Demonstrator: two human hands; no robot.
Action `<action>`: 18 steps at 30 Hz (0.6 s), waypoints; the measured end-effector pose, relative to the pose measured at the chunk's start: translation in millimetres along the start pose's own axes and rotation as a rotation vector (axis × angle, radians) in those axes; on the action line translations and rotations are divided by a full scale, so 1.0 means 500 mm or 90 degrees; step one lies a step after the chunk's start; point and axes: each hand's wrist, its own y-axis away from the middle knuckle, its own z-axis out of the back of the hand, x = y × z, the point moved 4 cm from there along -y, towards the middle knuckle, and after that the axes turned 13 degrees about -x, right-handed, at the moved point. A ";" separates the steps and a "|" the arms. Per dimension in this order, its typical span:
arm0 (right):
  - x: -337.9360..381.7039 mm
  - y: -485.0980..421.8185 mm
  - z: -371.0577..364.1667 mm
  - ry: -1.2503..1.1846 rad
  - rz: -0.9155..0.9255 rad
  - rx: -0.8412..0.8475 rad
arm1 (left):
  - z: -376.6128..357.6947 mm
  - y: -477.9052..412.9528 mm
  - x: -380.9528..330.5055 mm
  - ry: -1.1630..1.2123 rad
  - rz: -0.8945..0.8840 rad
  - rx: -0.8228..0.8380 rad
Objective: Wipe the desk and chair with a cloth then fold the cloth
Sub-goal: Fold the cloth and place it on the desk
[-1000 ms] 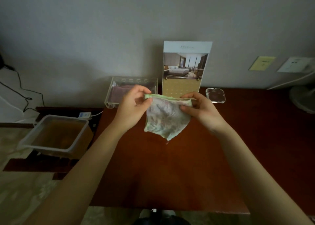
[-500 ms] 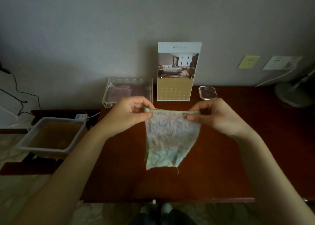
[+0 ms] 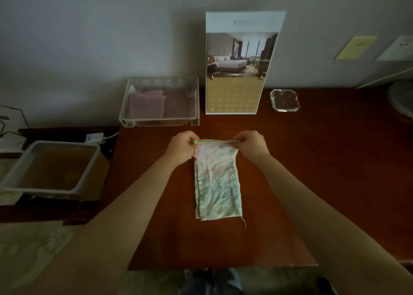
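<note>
A pale green, crumpled cloth (image 3: pixel 218 182) lies lengthwise on the dark red-brown desk (image 3: pixel 324 171), folded into a long narrow strip with a loose thread at its near right corner. My left hand (image 3: pixel 183 147) pinches the far left corner of the cloth. My right hand (image 3: pixel 251 146) pinches the far right corner. Between the two hands the far edge is held taut, slightly raised off the desk. No chair is in view.
At the back of the desk stand a clear acrylic tray (image 3: pixel 159 120) with purple cloths, an upright calendar card (image 3: pixel 239 71) and a glass ashtray (image 3: pixel 284 100). A grey plastic tub (image 3: pixel 51 167) sits on a lower surface at the left.
The cloth hung in the air between my hands before. Now it has come down and lies stretched on the desk, narrower, with my hands lower and closer together.
</note>
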 end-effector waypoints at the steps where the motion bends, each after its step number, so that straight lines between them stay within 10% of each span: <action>1: -0.008 -0.005 -0.013 0.000 -0.003 -0.010 | -0.010 -0.009 0.012 0.016 0.003 -0.008; 18: -0.187 0.300 -0.102 0.047 0.124 0.024 | -0.121 0.230 0.144 -0.202 -0.185 0.130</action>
